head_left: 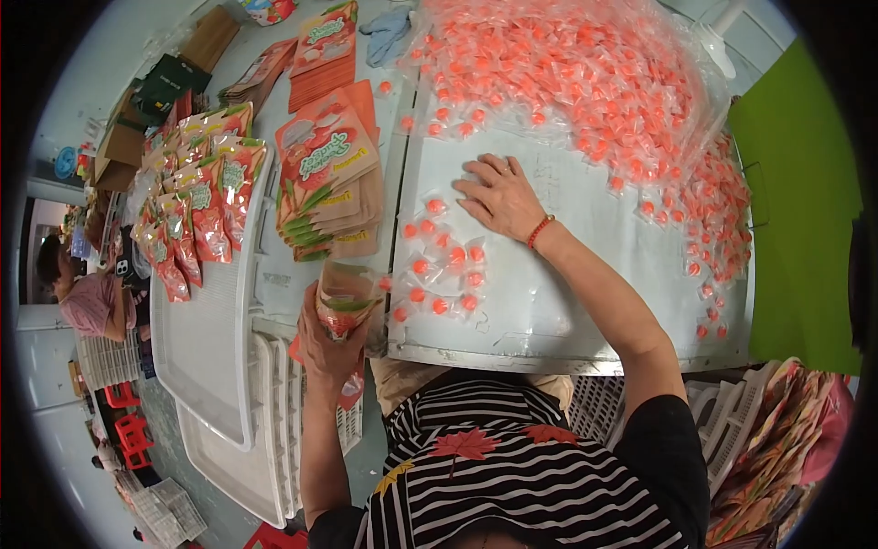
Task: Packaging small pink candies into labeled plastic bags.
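Note:
My left hand [331, 340] is closed around an upright printed pouch [346, 291], its mouth spread wide beside the table's left edge. To the right, my right hand [501, 199] lies palm down on the pale table [540, 302], fingers apart and holding nothing that shows. Between my hands is a loose group of individually wrapped orange-red candies [442, 261] in clear film. A fanned stack of flat pouches [329, 174] rests just beyond my left hand. What is inside the held pouch is hidden from this angle.
A large heap of wrapped candies [567, 82] covers the table's far side and right edge. Filled pouches [206, 192] stand on a white tray [206, 339] at the left. More flat pouches [322, 78] and a blue cloth [387, 35] lie farther back. Another person [91, 297] is far left.

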